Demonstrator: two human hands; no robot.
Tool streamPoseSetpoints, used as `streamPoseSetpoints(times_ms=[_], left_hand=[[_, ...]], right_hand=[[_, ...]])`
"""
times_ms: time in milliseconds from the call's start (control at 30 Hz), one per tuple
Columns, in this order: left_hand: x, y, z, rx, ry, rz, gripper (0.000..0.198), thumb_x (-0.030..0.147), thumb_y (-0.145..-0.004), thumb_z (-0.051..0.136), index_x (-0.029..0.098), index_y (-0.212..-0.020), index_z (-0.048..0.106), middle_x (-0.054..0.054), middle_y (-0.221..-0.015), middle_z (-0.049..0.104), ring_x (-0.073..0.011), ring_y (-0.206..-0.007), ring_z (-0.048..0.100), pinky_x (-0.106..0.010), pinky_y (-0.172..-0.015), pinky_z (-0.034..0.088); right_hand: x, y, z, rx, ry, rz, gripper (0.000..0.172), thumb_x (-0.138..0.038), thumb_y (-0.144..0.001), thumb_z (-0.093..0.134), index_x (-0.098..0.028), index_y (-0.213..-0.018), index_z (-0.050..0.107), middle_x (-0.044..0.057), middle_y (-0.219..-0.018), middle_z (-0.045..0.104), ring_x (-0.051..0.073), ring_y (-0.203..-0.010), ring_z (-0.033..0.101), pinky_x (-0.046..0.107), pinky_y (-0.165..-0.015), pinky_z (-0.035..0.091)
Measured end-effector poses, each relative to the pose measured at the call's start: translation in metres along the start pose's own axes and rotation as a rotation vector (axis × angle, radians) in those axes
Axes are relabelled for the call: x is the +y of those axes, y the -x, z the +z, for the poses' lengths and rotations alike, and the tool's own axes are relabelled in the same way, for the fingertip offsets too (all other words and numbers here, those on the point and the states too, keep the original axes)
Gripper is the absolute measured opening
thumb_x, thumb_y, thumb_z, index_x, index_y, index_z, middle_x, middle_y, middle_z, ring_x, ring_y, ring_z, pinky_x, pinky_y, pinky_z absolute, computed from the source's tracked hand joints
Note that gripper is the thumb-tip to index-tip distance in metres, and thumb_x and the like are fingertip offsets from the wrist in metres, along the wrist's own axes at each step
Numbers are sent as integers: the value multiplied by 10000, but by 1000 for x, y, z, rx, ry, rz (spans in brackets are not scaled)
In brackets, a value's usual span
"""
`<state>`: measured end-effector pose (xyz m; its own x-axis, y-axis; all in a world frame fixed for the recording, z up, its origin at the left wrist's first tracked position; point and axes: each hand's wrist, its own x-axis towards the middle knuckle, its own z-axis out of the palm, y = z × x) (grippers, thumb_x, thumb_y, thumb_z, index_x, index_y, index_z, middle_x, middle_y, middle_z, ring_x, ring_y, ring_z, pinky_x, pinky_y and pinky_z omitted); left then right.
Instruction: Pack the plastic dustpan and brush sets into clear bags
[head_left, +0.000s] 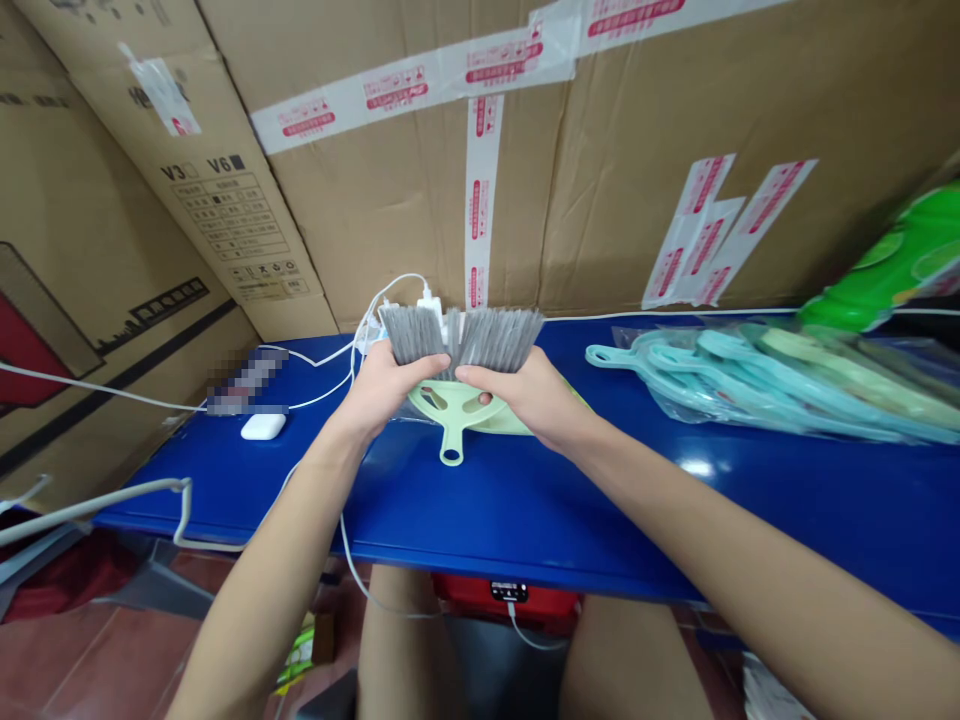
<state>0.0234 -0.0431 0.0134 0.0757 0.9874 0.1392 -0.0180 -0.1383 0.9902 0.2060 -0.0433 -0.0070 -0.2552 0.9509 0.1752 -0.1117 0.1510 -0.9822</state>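
- Bristles (499, 340), grey, in two fans: between left hand (385, 388) and right hand (540, 392).
- Left hand: curled, thumb pressing left fan.
- Right hand: likewise, right fan.
- Pale-green plastic ring-ended handle (452, 432): just below both hands.

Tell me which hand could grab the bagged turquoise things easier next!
Probably the right hand: it's nearer the bagged turquoise things. The left hand is farther. Both hold gray bristles, so the right would need freeing first.

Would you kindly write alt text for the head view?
A left hand and right hand hold gray bristles, parted midway, near a green handle over a blue table. Bagged plastic pieces lie to the right; cardboard stands behind.
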Motion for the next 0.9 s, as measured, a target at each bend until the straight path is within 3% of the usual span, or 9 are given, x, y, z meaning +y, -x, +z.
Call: streamPoseSetpoints(times_ms=[233,600,900], left_hand=[[0,-1,-1,-13,-20,9,520,372,-572,985,114,-984,800,-103,-1007,834,-192,-863,767,-259,-753,614],[2,1,-1,-41,-60,45,496,375,-527,1009,126,-894,787,-67,-887,787,-137,-761,693,-227,-685,592],[-1,0,1,-35,-59,82,507,377,-554,993,129,-949,797,-92,-993,809,-159,-853,724,-252,-778,626]], right_hand=[[-3,1,0,1,12,27,375,-385,-668,882,-147,-934,769,70,-925,735,140,-777,625,272,-630,562],[-7,4,4,-17,5,1,438,-419,-594,928,-144,-889,759,68,-893,732,147,-781,652,260,-623,578],[-7,4,3,-7,32,10,446,-406,-581,952,-143,-878,749,50,-843,724,120,-703,610,262,-615,549]])
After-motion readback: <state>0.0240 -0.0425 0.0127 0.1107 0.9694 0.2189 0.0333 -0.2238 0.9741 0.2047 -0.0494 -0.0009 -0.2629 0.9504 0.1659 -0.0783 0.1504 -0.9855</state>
